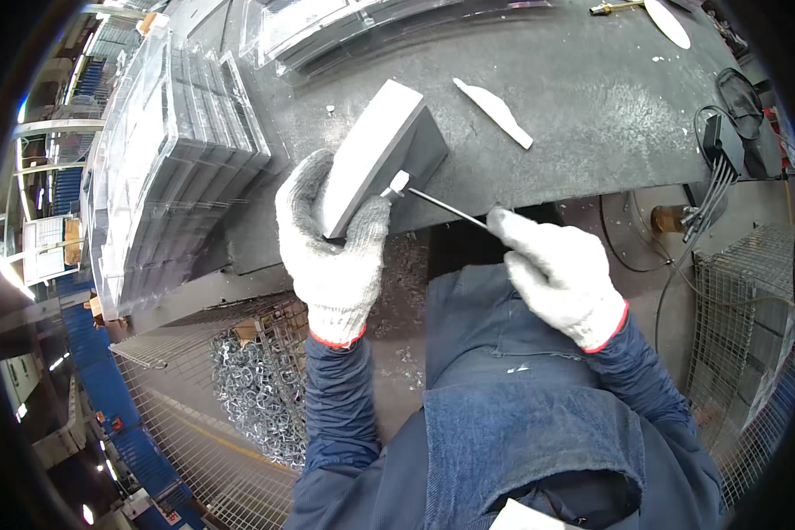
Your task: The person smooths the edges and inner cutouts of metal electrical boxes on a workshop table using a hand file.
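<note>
My left hand [333,243], in a white knit glove with a red cuff edge, is closed around a pale grey rectangular block [373,146]. The block is tilted up over the near edge of the dark worktable [583,124]. My right hand [561,274], gloved the same way, grips a thin metal rod-like tool [450,208]; its handle end is hidden in the glove. The rod points at the block's lower side. A small white piece [399,182] shows by its far end, close to my left thumb; whether the two are joined I cannot tell.
On the table lie a white pointed strip [495,113] and a white oval piece [667,24]. Stacked clear-covered panels [181,159] stand left. Below are a wire basket of metal parts [261,397] and another wire cage [742,300] right. Cables [714,190] hang at the table's right corner.
</note>
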{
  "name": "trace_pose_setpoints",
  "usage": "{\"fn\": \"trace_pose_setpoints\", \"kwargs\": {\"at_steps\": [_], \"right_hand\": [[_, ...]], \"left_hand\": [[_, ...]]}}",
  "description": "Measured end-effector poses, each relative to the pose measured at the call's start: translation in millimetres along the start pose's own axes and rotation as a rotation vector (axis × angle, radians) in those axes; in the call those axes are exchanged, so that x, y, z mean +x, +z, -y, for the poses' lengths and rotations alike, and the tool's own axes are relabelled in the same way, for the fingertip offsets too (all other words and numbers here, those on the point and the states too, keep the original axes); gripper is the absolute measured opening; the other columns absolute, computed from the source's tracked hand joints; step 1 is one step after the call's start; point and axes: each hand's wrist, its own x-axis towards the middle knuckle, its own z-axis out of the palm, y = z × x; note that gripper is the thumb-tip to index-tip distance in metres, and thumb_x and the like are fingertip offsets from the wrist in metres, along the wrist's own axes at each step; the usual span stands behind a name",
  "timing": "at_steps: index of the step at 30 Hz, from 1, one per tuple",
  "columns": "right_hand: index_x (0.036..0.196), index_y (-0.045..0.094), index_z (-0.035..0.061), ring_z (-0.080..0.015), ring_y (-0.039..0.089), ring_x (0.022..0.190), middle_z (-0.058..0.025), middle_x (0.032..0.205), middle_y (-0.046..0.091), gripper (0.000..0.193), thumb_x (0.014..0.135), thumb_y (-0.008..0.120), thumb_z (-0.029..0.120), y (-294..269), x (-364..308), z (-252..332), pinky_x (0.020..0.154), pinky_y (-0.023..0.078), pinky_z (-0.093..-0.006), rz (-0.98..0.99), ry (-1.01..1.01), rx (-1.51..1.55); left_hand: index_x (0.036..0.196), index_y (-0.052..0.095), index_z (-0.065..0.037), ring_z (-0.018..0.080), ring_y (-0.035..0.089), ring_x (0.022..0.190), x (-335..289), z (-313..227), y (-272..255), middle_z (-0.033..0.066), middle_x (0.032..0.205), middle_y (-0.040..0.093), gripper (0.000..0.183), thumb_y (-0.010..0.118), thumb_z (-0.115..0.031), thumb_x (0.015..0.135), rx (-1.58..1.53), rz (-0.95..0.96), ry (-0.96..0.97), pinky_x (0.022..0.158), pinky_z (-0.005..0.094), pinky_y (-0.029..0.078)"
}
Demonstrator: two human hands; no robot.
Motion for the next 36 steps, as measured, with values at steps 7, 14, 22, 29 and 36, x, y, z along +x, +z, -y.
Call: {"fn": "trace_pose_setpoints", "kwargs": {"at_steps": [7,14,22,29,36], "right_hand": [[0.14,0.075,0.0179,-0.02,0.063,0.06,-0.0029,0.073,0.058,0.045,0.095,0.081,0.015,11.6,10.6,7.7,0.058,0.051,-0.0362,0.015,-0.053,-0.249],[0.141,0.075,0.0155,-0.0202,0.063,0.061,-0.0029,0.074,0.058,0.045,0.096,0.08,0.016,22.3,24.7,11.6,0.057,0.05,-0.0355,-0.085,-0.122,-0.326],[0.141,0.073,0.0159,-0.0236,0.069,0.064,-0.0048,0.075,0.064,0.041,0.1,0.074,0.021,21.4,35.1,25.3,0.059,0.055,-0.0385,0.049,-0.031,-0.312],[0.14,0.072,0.0141,-0.0289,0.071,0.07,-0.0089,0.079,0.067,0.042,0.099,0.076,0.015,21.2,40.3,40.1,0.065,0.057,-0.0425,0.134,0.049,-0.288],[0.128,0.076,0.0118,-0.0327,0.078,0.083,-0.011,0.09,0.078,0.031,0.098,0.072,0.018,-20.8,43.7,11.7,0.078,0.063,-0.0454,0.139,0.002,-0.17]], "left_hand": [[0.15,0.058,0.001,0.026,0.064,0.133,0.7,3.3,-0.6,0.016,0.144,0.065,0.071,0.093,-0.01,0.089,0.067,-0.036,-0.006,0.116,0.0424,0.052],[0.15,0.059,0.002,0.0263,0.063,0.133,-7.0,-0.8,3.4,0.0166,0.143,0.065,0.07,0.093,-0.012,0.09,0.137,-0.045,0.034,0.117,0.0425,0.051],[0.15,0.058,0.002,0.0262,0.064,0.132,-9.2,0.2,4.4,0.0159,0.142,0.065,0.07,0.093,-0.012,0.091,0.17,-0.023,0.05,0.117,0.0416,0.051],[0.152,0.057,0.001,0.027,0.063,0.134,-10.0,-1.7,3.4,0.0173,0.143,0.064,0.069,0.088,-0.005,0.091,0.141,0.003,0.032,0.119,0.042,0.049],[0.165,0.042,0.0,0.0287,0.062,0.137,-17.4,25.7,16.1,0.0192,0.145,0.063,0.098,0.093,-0.002,0.081,-0.006,-0.17,0.026,0.119,0.0435,0.049]]}}
